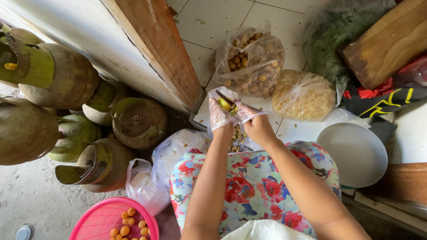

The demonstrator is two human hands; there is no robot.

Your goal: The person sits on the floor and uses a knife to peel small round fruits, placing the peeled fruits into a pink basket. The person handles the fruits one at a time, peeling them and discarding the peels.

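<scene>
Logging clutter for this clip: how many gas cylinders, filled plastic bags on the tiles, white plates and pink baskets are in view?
Gas cylinders: 6
Filled plastic bags on the tiles: 3
White plate: 1
Pink basket: 1
Total: 11

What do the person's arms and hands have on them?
Both arms are bare, with no sleeves showing. The left hand wears a thin, clear, crinkly plastic glove. The right hand has the same clear plastic over its fingers. No rings or watch show.
</scene>
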